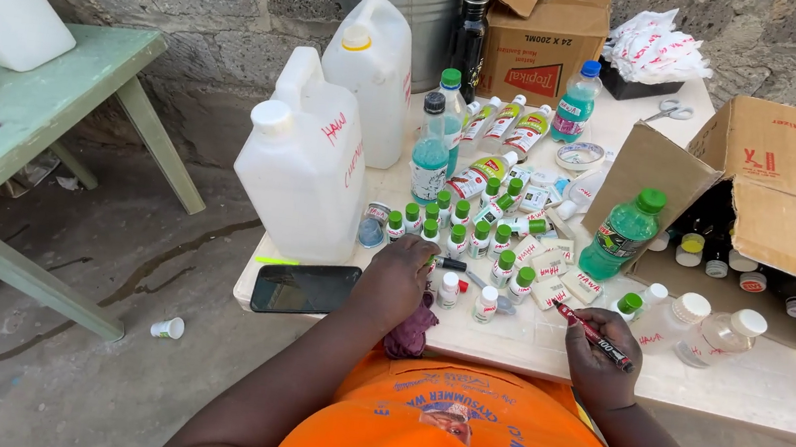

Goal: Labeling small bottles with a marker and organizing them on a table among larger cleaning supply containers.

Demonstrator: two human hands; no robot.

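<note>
Gripping red marker in right hand | left hand curled over small bottles

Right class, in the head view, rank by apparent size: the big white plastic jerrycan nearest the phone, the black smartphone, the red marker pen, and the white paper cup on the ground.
1. Big white plastic jerrycan
2. Black smartphone
3. Red marker pen, held in the right hand
4. White paper cup, though it lies farther away, so its rank is unsure.

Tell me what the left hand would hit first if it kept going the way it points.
Probably the cluster of small green-capped bottles just beyond the left hand; depth is hard to judge.
</note>
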